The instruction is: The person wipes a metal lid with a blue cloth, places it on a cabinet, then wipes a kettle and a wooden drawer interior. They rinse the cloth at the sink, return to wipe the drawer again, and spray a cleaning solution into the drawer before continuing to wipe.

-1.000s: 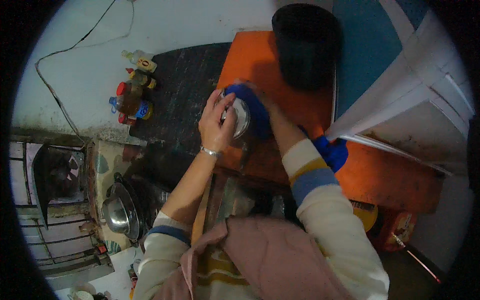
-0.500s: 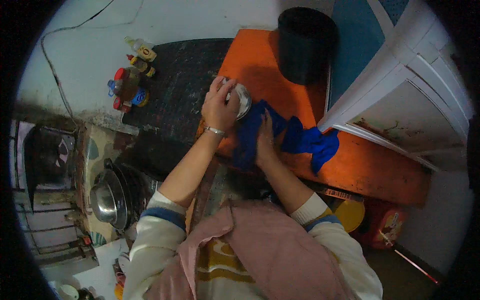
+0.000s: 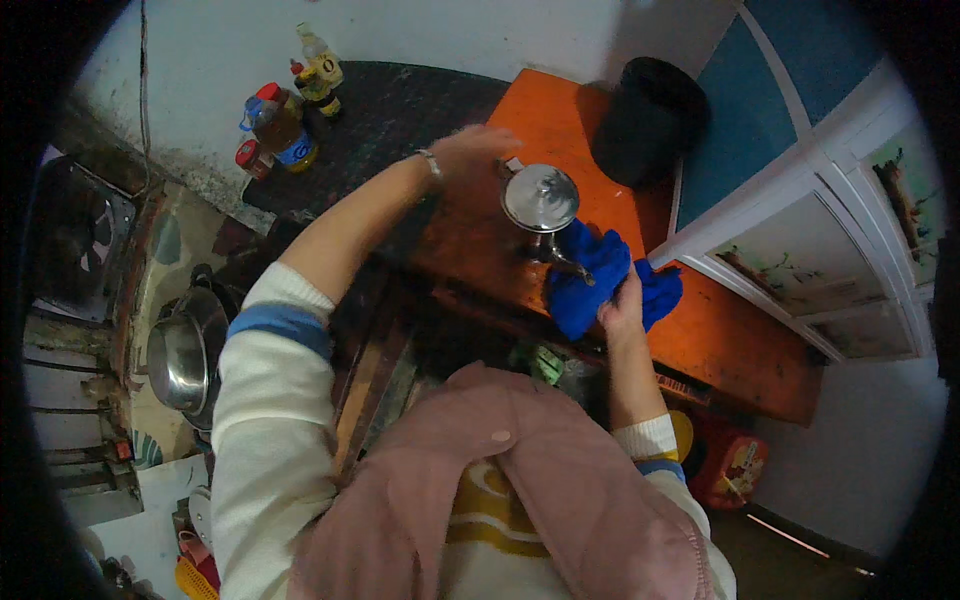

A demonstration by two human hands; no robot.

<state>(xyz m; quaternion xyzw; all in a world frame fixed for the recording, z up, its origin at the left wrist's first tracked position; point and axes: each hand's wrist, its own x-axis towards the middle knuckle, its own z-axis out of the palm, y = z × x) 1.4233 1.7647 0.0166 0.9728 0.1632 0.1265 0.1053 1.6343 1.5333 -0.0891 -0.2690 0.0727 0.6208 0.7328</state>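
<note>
A shiny metal pot (image 3: pixel 540 198) with a lid and a thin spout, like a teapot, is on the orange tabletop (image 3: pixel 470 235). Its spout points toward me and to the right. To the pot's left, my left hand (image 3: pixel 475 150) reaches out, blurred by motion, fingers stretched and apart from the lid. A small pale piece shows beside the pot near those fingertips. My right hand (image 3: pixel 625 305) is closed on a bunched blue cloth (image 3: pixel 585 295), which lies against the spout side of the pot. Part of the cloth spreads out beyond that hand.
A dark cylindrical bin (image 3: pixel 652 120) stands at the back right, near a white-framed cabinet (image 3: pixel 790 245). Several bottles and jars, including an oil bottle (image 3: pixel 280 130), line the dark surface (image 3: pixel 400 110) at back left. Metal basins (image 3: pixel 183 362) sit at left.
My left hand has come off the metal pot and moved up and left of it. My right hand has gathered the blue cloth and shifted right. The view has shifted too.
</note>
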